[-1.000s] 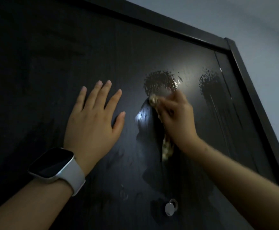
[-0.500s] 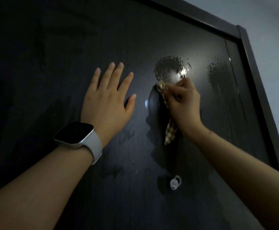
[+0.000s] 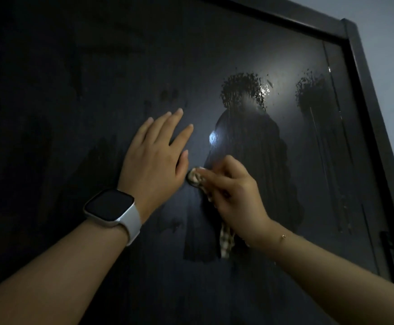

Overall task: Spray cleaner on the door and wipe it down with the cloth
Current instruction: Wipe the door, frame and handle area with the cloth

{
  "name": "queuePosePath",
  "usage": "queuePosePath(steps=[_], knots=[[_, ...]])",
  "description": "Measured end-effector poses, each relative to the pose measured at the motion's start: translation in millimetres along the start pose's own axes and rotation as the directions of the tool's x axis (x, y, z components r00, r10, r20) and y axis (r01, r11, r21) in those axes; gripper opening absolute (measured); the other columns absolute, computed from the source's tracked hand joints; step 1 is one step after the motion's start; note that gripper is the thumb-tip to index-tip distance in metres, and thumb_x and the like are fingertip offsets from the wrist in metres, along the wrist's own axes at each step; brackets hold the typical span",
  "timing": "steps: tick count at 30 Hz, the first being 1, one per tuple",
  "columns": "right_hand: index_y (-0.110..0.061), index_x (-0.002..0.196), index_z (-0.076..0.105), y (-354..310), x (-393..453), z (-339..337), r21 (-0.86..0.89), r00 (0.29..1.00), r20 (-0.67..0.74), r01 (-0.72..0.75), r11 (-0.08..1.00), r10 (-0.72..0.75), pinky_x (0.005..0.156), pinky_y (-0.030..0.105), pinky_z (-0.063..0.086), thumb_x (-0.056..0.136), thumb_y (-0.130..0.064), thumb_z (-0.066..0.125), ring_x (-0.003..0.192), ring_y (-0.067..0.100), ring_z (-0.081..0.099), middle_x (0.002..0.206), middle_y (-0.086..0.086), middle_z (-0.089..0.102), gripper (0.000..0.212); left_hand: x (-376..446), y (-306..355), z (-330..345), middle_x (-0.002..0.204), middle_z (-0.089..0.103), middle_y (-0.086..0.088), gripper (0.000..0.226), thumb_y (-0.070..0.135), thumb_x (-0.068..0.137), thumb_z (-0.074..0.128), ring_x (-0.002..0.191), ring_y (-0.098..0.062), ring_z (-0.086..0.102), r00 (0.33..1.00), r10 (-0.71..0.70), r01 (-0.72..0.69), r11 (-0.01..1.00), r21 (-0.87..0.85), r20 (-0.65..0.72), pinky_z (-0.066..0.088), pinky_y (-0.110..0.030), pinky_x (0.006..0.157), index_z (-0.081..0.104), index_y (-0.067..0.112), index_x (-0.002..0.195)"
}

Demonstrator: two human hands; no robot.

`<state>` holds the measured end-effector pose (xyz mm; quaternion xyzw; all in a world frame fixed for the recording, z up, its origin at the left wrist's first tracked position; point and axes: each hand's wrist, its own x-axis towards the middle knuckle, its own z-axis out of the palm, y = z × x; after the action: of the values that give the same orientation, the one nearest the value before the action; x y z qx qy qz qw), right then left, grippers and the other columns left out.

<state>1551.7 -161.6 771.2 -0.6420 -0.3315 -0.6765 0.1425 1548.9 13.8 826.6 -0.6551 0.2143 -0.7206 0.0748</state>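
Note:
A dark glossy door [image 3: 97, 90] fills the view. Two patches of sprayed droplets sit high on it, one in the middle [image 3: 243, 92] and one further right [image 3: 313, 95], with a wet wiped smear below the middle patch. My right hand [image 3: 233, 195] grips a checked cloth [image 3: 226, 240] and presses its bunched end against the door just right of my left thumb; a tail of cloth hangs below the hand. My left hand [image 3: 156, 158], with a white watch on the wrist, lies flat on the door with straight fingers. No spray bottle is in view.
The door's dark frame [image 3: 369, 113] runs down the right side, with a pale wall [image 3: 393, 43] beyond it. A dark fitting [image 3: 390, 252] sits near the door's right edge, low down.
My right hand has dragged the cloth down and left from just under the middle droplet patch to beside my left thumb. The view has tilted, so the small round fitting below is out of frame.

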Motion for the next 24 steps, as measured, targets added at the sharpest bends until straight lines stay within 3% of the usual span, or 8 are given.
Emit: queuePosePath(steps=[2,4,8,12,15,18,21,24], knots=[[-0.012,0.106,0.073,-11,-17,4,-0.001,1.0,0.011,-0.004,1.0,0.004,0.068,0.024,0.04,0.091,-0.009,0.062,0.081,0.012,0.047,0.089,0.0,0.048,0.018,-13,-1,-5,0.152,0.037,-0.013,0.049,0.027,0.094,0.041,0.137,-0.029,0.037,1.0,0.008,-0.008,1.0,0.002,0.025,0.025,-0.045,0.115,0.049,0.013,0.14],[-0.012,0.111,0.069,-26,-57,4,0.066,0.987,0.124,0.09,0.994,-0.098,0.07,0.02,0.034,0.096,-0.013,0.053,0.082,0.011,0.044,0.092,0.001,0.049,0.021,-27,-3,-10,0.152,0.036,-0.013,0.049,0.027,0.094,0.041,0.138,-0.029,0.036,0.999,0.01,-0.011,1.0,0.017,0.044,0.024,-0.045,0.116,0.048,0.013,0.141],[-0.008,0.118,0.065,-38,-99,-3,0.179,0.919,0.307,0.199,0.964,-0.247,0.064,0.026,0.043,0.1,-0.017,0.04,0.081,0.02,0.048,0.093,0.005,0.052,0.032,-53,0,-18,0.152,0.036,-0.013,0.049,0.028,0.096,0.039,0.139,-0.028,0.036,0.997,-0.014,0.012,0.999,0.034,0.076,0.022,-0.044,0.117,0.047,0.014,0.142],[-0.012,0.109,0.071,-25,-46,1,0.048,0.972,0.177,0.147,0.988,-0.153,0.072,0.019,0.035,0.093,-0.015,0.054,0.085,0.01,0.044,0.092,0.005,0.053,0.023,-62,0,-20,0.15,0.04,-0.012,0.046,0.024,0.095,0.041,0.137,-0.027,0.038,0.996,-0.013,0.015,1.0,-0.021,0.087,0.022,-0.043,0.117,0.049,0.013,0.139],[-0.009,0.105,0.074,-22,-6,13,0.04,1.0,0.009,-0.009,0.999,0.009,0.066,0.03,0.045,0.09,-0.008,0.064,0.08,0.018,0.051,0.086,0.006,0.052,0.019,-65,-2,-24,0.151,0.039,-0.01,0.046,0.021,0.094,0.042,0.139,-0.026,0.036,0.993,-0.028,0.035,0.997,-0.066,0.11,0.017,-0.041,0.119,0.049,0.014,0.139],[-0.009,0.105,0.074,-29,-7,19,0.042,0.997,-0.027,-0.065,0.997,0.066,0.065,0.035,0.047,0.091,-0.008,0.064,0.079,0.023,0.052,0.086,0.007,0.052,0.017,-77,-10,-30,0.153,0.036,-0.01,0.047,0.021,0.094,0.043,0.141,-0.026,0.032,0.99,-0.073,0.079,0.996,-0.049,0.121,0.016,-0.043,0.12,0.046,0.015,0.141],[-0.008,0.108,0.071,-46,-51,15,0.042,0.993,0.095,0.071,0.997,-0.075,0.065,0.032,0.043,0.091,-0.006,0.062,0.081,0.02,0.048,0.091,0.007,0.051,0.02,-97,-14,-35,0.155,0.032,-0.01,0.048,0.023,0.096,0.041,0.144,-0.026,0.028,0.989,-0.091,0.093,0.995,-0.019,0.116,0.016,-0.044,0.12,0.043,0.015,0.144],[-0.008,0.118,0.067,-59,-91,9,0.12,0.936,0.278,0.186,0.975,-0.213,0.072,0.019,0.034,0.095,-0.013,0.051,0.088,0.015,0.045,0.101,0.001,0.046,0.029,-106,-12,-34,0.155,0.031,-0.011,0.048,0.023,0.098,0.038,0.144,-0.026,0.027,0.992,-0.077,0.078,0.997,-0.008,0.102,0.016,-0.043,0.12,0.039,0.015,0.145]])
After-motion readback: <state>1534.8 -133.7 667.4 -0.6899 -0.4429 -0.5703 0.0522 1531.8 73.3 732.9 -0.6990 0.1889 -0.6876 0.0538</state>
